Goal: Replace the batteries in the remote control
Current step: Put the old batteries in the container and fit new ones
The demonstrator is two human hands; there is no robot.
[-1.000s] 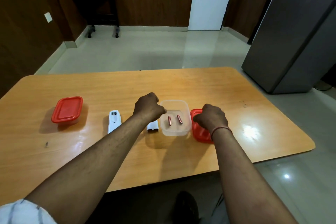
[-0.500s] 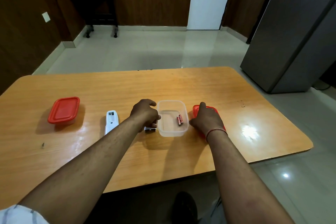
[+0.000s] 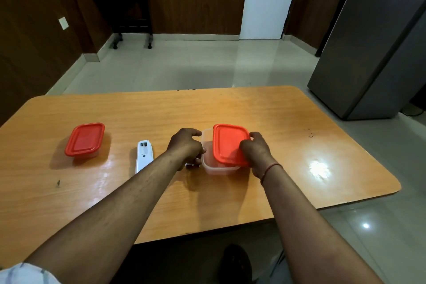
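Wood-panelled walls, a white door and a pale tiled floor lie behind a long wooden table (image 3: pixel 265 110). On it, left of centre, a white remote control (image 3: pixel 143 156) lies on its face with its long axis running away from the person, the open battery bay at the far end. Well to its left sits a closed box with a red lid (image 3: pixel 84 139). Right of the remote, a clear plastic tub (image 3: pixel 215 168) stands between both hands. The person's left hand (image 3: pixel 186 146), arm stretched forward, curls its fingers around the tub's left wall. A small white piece (image 3: pixel 190 165) shows under that hand. The right hand (image 3: pixel 254 151), a red thread at its wrist, grips a red lid (image 3: pixel 227 143) by its right edge, fingers bent over it, holding it tilted over the tub, its left side not covered
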